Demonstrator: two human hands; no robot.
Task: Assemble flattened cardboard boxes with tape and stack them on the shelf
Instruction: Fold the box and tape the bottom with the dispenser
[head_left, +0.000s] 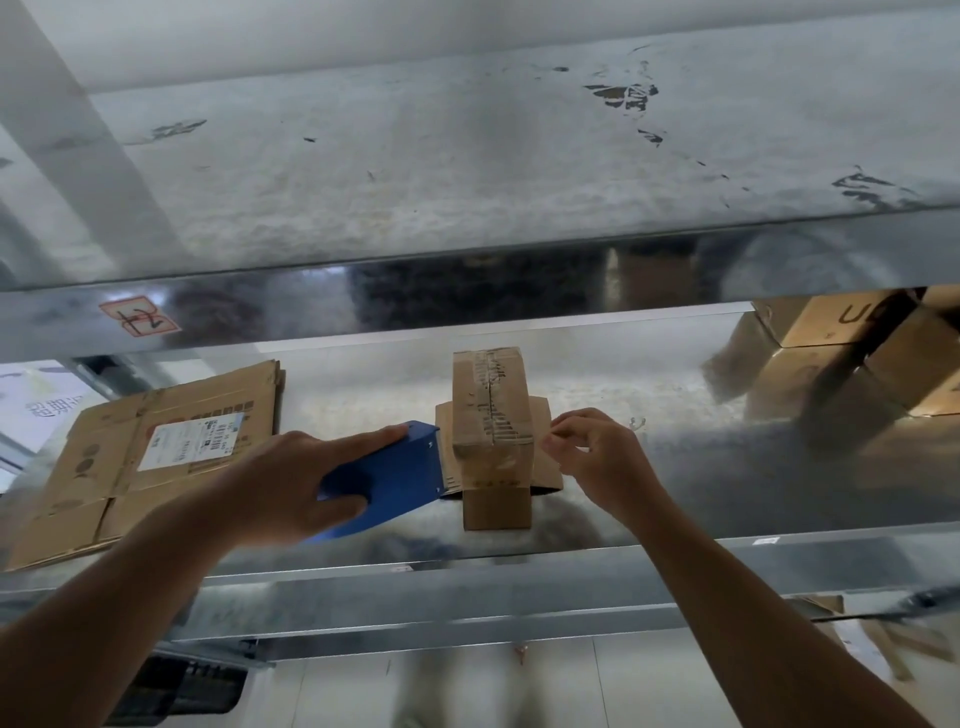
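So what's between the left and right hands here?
In the head view, the small cardboard box stands between them; the left hand holds a blue tape dispenser at its side.

Lighting is soft, diffuse and moderately bright; shadows are faint and soft-edged. The galvanised shelf (675, 467) throws hazy glare and smeared reflections. Wide-angle distortion bows the shelf edges toward the frame borders. The stacked boxes (831, 327) at right and the lower corners are blurred.

Box (492, 441) on shelf (675, 467); flattened cardboard (150, 447) left.
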